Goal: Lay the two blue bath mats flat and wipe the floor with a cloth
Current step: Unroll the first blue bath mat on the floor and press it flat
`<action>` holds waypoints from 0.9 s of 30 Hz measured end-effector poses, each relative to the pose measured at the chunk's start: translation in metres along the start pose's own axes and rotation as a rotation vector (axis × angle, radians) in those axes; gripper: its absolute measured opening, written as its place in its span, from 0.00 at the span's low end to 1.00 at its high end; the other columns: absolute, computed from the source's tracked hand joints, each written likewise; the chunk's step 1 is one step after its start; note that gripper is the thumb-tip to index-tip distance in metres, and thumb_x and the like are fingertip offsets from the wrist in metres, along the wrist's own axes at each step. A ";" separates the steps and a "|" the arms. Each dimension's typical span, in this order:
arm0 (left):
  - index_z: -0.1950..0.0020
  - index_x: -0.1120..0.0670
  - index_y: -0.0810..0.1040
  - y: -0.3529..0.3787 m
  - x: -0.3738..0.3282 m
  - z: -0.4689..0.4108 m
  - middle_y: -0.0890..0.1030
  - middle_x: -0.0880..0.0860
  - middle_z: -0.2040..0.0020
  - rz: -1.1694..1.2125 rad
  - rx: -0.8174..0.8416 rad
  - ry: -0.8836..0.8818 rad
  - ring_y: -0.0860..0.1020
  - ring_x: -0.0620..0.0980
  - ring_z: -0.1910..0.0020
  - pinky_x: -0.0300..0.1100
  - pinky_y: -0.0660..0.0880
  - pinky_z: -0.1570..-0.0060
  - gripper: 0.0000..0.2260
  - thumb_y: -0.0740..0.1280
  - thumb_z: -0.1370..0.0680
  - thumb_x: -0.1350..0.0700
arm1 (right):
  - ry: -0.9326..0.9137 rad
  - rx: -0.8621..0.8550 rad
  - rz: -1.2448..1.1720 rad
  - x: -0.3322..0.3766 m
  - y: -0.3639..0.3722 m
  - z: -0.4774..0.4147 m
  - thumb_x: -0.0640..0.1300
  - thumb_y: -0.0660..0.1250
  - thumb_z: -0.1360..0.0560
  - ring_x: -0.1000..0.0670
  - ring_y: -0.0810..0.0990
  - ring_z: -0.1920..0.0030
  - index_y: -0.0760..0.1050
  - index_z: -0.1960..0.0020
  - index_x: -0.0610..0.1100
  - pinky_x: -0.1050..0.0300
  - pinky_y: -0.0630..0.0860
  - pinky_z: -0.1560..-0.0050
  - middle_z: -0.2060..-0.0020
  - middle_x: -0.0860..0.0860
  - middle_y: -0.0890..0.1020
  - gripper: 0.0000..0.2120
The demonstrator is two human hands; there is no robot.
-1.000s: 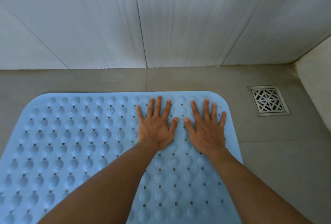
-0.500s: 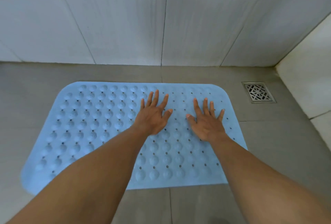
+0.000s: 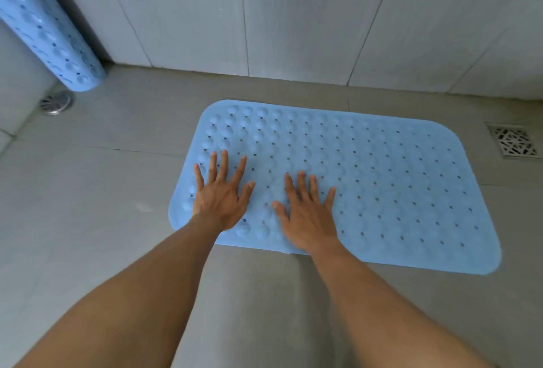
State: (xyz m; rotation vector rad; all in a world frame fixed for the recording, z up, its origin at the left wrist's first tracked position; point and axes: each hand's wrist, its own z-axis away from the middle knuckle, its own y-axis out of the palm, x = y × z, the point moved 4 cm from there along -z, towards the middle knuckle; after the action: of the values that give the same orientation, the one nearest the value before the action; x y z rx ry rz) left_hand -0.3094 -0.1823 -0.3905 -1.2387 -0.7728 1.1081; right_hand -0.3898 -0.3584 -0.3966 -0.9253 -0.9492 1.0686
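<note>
On the grey tiled floor [image 3: 102,206], close to the wall [image 3: 293,15], one blue bath mat [image 3: 382,179] lies flat, and both my palms press on its left end. My left hand [image 3: 221,195] sits by the mat's left edge, fingers straight and spread, gripping nothing; my right hand [image 3: 307,214] lies just beside it, equally flat and splayed. At the upper left the second blue mat [image 3: 44,23] stands curled in the corner, near a round drain [image 3: 55,102]. A square grated drain [image 3: 514,142] sits near the flat mat's right end
</note>
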 end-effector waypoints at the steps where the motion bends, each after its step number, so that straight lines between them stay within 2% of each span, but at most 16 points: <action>1: 0.19 0.41 0.35 0.002 0.010 0.000 0.35 0.53 0.18 -0.004 0.000 -0.007 0.31 0.56 0.21 0.64 0.34 0.25 0.29 0.37 0.19 0.35 | 0.019 -0.012 0.017 0.005 0.004 -0.001 0.65 0.40 0.18 0.43 0.36 0.20 0.34 0.19 0.52 0.28 0.35 0.26 0.19 0.49 0.37 0.34; 9: 0.21 0.37 0.33 0.022 0.031 0.002 0.35 0.50 0.18 0.037 0.006 -0.052 0.34 0.56 0.20 0.63 0.35 0.24 0.31 0.38 0.22 0.30 | 0.121 -0.079 0.038 0.010 0.018 -0.004 0.72 0.37 0.23 0.40 0.34 0.20 0.30 0.21 0.58 0.29 0.36 0.26 0.20 0.45 0.33 0.37; 19: 0.20 0.37 0.36 0.024 0.030 -0.004 0.38 0.51 0.18 0.024 -0.005 -0.049 0.38 0.57 0.19 0.64 0.36 0.24 0.32 0.41 0.22 0.29 | 0.130 -0.071 0.059 0.007 0.019 -0.014 0.76 0.38 0.26 0.38 0.37 0.20 0.35 0.20 0.59 0.30 0.37 0.25 0.19 0.41 0.39 0.41; 23: 0.21 0.37 0.34 0.021 0.032 -0.003 0.35 0.51 0.18 0.013 0.078 -0.043 0.35 0.57 0.20 0.65 0.35 0.25 0.32 0.40 0.22 0.29 | 0.107 -0.007 0.005 0.009 0.016 -0.011 0.75 0.41 0.24 0.39 0.35 0.21 0.36 0.19 0.59 0.30 0.35 0.25 0.20 0.42 0.37 0.39; 27: 0.21 0.38 0.32 0.014 0.034 -0.002 0.31 0.51 0.19 0.014 0.175 -0.068 0.31 0.58 0.21 0.68 0.33 0.27 0.32 0.39 0.22 0.29 | 0.079 0.119 -0.125 0.007 0.007 -0.013 0.72 0.44 0.22 0.43 0.31 0.21 0.37 0.19 0.59 0.33 0.30 0.26 0.20 0.47 0.33 0.37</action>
State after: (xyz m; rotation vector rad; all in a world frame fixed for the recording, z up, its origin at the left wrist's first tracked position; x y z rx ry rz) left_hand -0.2995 -0.1511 -0.4083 -1.0656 -0.7032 1.2076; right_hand -0.3783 -0.3515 -0.4060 -0.7943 -0.8571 0.9649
